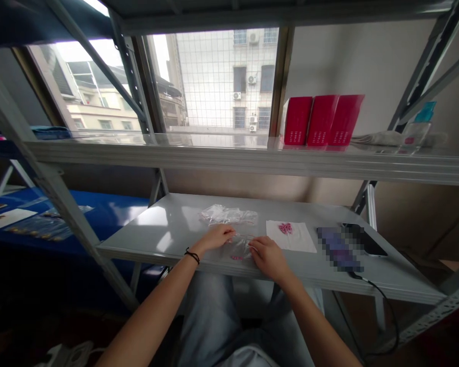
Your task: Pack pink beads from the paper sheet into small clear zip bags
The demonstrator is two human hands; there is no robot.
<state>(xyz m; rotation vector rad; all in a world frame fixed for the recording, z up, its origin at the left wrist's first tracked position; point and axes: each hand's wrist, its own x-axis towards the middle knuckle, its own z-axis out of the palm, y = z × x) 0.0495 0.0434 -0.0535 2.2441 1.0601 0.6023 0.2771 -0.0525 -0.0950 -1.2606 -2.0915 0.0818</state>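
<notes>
Left hand [214, 238] and right hand [268, 257] are held to a clear plastic bag with red marks [237, 251] at the front edge of a grey metal shelf [149, 229]. The film is pinched by the right hand's fingers [254, 248], closed almost fully; the left hand's fingers [229, 233] are curled against it, and whether it is gripped there cannot be told. A black cord bracelet [192, 256] is worn on the left wrist. A crumpled clear plastic bag [227, 215] is laid just behind. Small pink pieces [285, 228] are set on a white paper napkin [290, 237] to the right, beside a pixelated, blurred object [339, 248] and a black smartphone [369, 243]. Three upright red cardboard boxes [321, 120] are lined up on an upper shelf [229, 158].
</notes>
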